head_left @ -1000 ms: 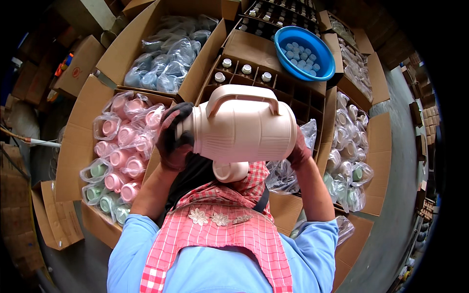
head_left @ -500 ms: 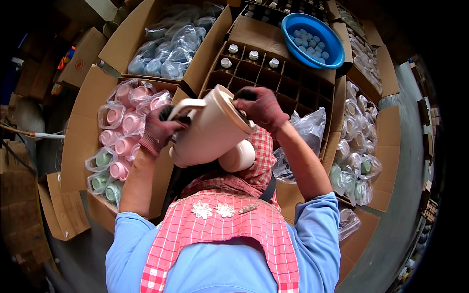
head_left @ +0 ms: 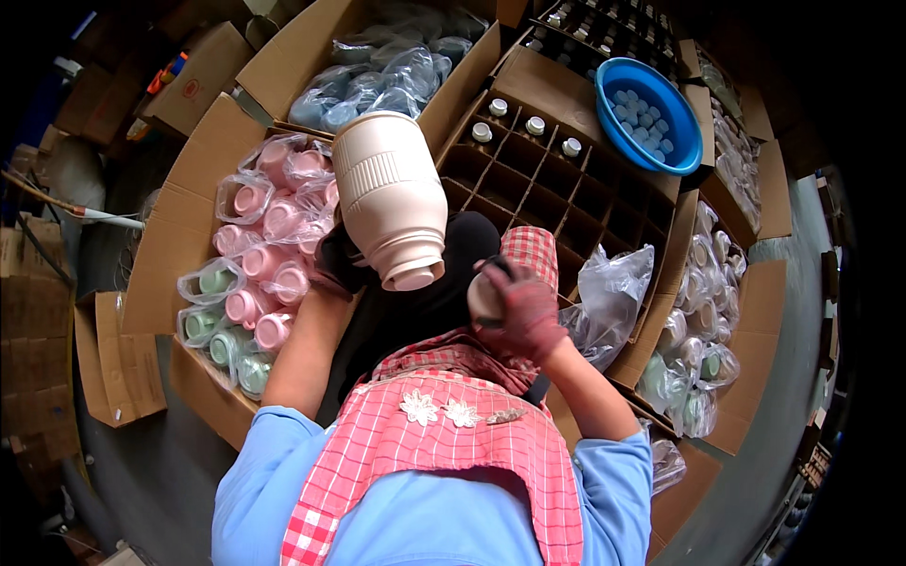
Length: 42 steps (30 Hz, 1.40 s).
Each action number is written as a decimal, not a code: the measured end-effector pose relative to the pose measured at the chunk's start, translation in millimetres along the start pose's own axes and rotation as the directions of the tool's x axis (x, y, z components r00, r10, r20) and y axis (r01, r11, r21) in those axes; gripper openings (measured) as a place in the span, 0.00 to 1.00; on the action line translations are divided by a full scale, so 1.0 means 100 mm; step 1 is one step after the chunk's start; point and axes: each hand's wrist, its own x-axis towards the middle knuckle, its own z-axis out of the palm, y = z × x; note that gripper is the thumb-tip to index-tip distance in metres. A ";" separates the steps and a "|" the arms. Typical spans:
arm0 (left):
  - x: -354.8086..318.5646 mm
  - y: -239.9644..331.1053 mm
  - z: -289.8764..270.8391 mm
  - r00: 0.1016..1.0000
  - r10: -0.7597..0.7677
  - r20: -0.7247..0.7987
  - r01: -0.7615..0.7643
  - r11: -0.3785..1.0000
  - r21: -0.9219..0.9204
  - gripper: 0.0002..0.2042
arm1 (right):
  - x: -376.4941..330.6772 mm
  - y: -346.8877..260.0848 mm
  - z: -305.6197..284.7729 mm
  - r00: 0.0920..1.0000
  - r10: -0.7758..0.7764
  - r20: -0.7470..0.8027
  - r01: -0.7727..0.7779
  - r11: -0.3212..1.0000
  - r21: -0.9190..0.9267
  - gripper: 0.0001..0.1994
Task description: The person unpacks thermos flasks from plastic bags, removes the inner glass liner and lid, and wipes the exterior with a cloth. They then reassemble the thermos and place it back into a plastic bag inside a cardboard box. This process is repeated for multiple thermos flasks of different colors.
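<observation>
An open carton [head_left: 193, 179] at the person's left holds pink pieces [head_left: 264, 259] and green pieces [head_left: 226, 347] in clear bags; beyond it, another carton [head_left: 460, 90] is filled with bagged pale blue pieces [head_left: 408, 74]. The divided carton [head_left: 547, 94] ahead has four white-topped pieces [head_left: 535, 125] in its far compartments, with a loose clear bag [head_left: 612, 294] near its closer right side. A blue basin [head_left: 696, 151] contains many small whitish pieces [head_left: 642, 123], and the right-hand carton [head_left: 758, 316] holds bagged cream and green pieces. The jug [head_left: 392, 189] is cream, smooth and rounded, with short ribs near its wide end and a stepped, narrower neck. It is held aloft above the person's lap, tilted, neck downward. The gloved left hand [head_left: 340, 264] supports it near the neck, its fingers largely hidden, so how far they curl cannot be told. The gloved right hand [head_left: 522, 316], somewhat blurred, is curled over a round cream cup [head_left: 485, 302] at the lap.
</observation>
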 end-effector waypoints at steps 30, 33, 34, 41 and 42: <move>-0.11 -0.30 0.50 0.902 0.293 0.316 -0.417 0.782 0.463 0.23 | -0.24 0.19 0.17 0.957 -0.209 0.201 -0.280 -0.842 0.461 0.21; -0.20 -0.24 0.46 0.902 0.200 0.382 -0.395 0.738 0.547 0.07 | -0.51 0.43 0.47 0.889 0.334 0.313 -0.167 -0.400 0.901 0.24; -0.20 -0.21 0.42 0.827 0.224 0.515 -0.537 0.584 0.609 0.06 | -0.61 0.53 0.58 0.796 0.521 0.308 -0.258 -0.168 0.951 0.26; -0.35 -0.16 0.70 0.925 -0.191 0.329 -0.119 0.675 0.728 0.14 | -1.44 1.19 0.85 0.471 0.707 -0.528 -0.567 0.701 0.433 0.17; -0.35 -0.15 0.76 0.935 -0.260 0.240 0.020 0.716 0.697 0.15 | -1.43 1.28 0.86 0.479 0.759 -0.442 -0.572 0.651 0.499 0.23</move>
